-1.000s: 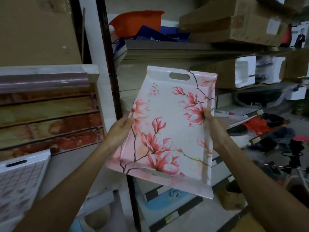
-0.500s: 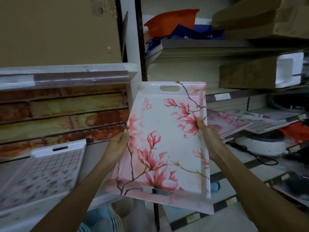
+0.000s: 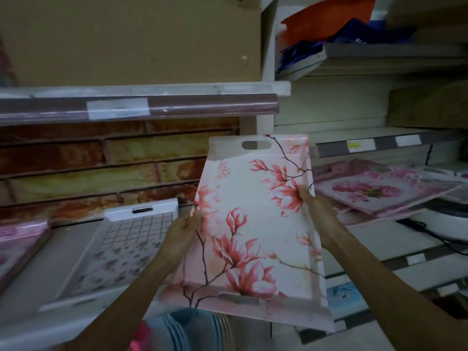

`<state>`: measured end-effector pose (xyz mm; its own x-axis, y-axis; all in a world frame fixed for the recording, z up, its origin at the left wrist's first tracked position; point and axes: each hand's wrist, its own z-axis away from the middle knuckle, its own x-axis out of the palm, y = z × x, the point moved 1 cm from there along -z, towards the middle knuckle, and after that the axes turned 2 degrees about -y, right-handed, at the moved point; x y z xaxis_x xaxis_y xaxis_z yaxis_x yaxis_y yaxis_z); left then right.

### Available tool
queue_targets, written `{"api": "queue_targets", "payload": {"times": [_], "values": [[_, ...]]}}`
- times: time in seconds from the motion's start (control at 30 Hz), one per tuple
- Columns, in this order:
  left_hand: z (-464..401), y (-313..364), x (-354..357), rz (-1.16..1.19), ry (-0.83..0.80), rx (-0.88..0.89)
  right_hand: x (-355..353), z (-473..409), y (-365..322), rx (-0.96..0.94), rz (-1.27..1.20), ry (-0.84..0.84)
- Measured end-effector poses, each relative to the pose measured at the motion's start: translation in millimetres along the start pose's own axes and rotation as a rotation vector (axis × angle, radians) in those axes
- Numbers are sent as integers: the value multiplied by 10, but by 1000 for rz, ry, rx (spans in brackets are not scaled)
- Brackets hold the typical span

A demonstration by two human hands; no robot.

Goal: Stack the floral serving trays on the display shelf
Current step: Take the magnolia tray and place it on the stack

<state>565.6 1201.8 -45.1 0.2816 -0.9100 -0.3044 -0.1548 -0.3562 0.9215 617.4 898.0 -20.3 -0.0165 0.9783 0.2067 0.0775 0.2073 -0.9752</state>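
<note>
A white serving tray printed with pink magnolia blossoms (image 3: 250, 224) is held in the air, tilted toward me, handle slot at its far end. My left hand (image 3: 183, 230) grips its left rim and my right hand (image 3: 317, 211) grips its right rim. To the left, a white tray with a grid and small flowers (image 3: 126, 245) lies on the white display shelf (image 3: 71, 239). Further right, a stack of pink floral trays (image 3: 374, 191) rests on another shelf.
A pink tray (image 3: 15, 247) shows at the left edge. A dark shelf lip (image 3: 141, 107) and a cardboard box (image 3: 131, 39) sit above. Orange and blue bags (image 3: 336, 24) lie top right, a white appliance with a black cable (image 3: 440, 219) lower right, and blue stacked items (image 3: 192, 330) lie below.
The view has swung left, bringing the left shelf and its grid-patterned tray closer to centre. The magnolia tray stays gripped in both hands, now nearer that shelf.
</note>
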Motion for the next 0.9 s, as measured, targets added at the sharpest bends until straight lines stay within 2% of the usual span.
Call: {"api": "queue_targets", "payload": {"times": [0.2,0.4,0.57,0.9], "values": [[-16,-336,-780,-5,1,-6,839,-72,176,35,47,-39],[-26,-644,-1524,-40,100,-33,1693,-142,440,77,89,-101],[-101,-870,-2046,-60,173,-75,2284,-208,665,188,25,-209],[-455,-1163,-2546,-70,286,-112,2833,-179,969,7,198,-242]]}}
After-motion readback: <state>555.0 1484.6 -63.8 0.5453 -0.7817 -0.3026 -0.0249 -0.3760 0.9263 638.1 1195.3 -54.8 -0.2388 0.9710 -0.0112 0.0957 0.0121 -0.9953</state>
